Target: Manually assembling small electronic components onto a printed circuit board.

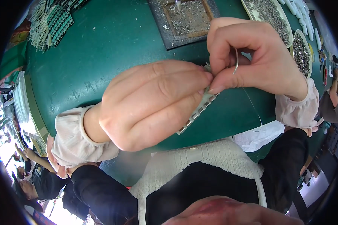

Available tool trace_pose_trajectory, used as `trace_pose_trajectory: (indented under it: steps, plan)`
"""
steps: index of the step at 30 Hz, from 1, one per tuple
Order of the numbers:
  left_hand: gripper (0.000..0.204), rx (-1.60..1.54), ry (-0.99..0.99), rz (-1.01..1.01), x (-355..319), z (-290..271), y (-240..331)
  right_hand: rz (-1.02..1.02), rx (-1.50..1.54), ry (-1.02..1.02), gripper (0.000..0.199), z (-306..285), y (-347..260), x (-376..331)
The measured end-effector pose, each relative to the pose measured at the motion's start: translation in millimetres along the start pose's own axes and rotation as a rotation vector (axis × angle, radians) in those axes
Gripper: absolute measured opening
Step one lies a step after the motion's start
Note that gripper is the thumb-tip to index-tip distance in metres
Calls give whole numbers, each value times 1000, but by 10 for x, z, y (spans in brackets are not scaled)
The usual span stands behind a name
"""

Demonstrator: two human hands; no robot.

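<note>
My left hand (154, 103) is closed over a circuit board panel (204, 103), back of the hand upward, covering most of it. A row of small silvery metal pieces lines the panel's exposed lower right edge. Against the panel's upper end, my right hand (251, 56) pinches thumb and forefinger together, touching the left fingertips. A thin silvery wire (236, 62) loops out of the right hand's grip, and a fine strand hangs below that hand toward the table edge. Whatever small part lies between the fingertips is hidden.
Beyond my hands sits a dark square metal pan (165, 35) holding grey residue. Trays of metal pins (270, 17) and small metal parts (301, 54) stand right, near white tubes (300, 15). Wired green circuit boards (58, 24) lie far left. Other people sit at both sides.
</note>
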State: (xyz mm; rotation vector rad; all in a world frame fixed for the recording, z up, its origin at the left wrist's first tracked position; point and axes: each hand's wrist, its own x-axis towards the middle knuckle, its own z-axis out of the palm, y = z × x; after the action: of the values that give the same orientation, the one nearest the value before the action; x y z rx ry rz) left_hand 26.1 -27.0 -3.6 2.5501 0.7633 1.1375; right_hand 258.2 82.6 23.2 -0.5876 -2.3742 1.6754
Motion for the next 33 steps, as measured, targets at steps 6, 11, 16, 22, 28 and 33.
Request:
trace_pose_trajectory:
  steps: [6,11,16,22,28,33]
  plan:
    - [34,-54,18,-184,-16,-4,-36,45,109,159,20,-53,46,86]
    - [33,-75,34,-155,-30,64,-42,304,139,20,17,-170,32,14]
    - [29,-41,0,-15,-37,88,-43,166,-33,-86,16,-88,-6,-4]
    - [21,13,-41,125,-64,125,-20,185,16,-81,13,-78,-24,-14]
    - [4,94,-5,250,-79,255,158,44,-381,188,7,-50,-87,-48]
    - [12,190,-76,293,-75,220,190,-12,-683,157,12,-112,-19,-58]
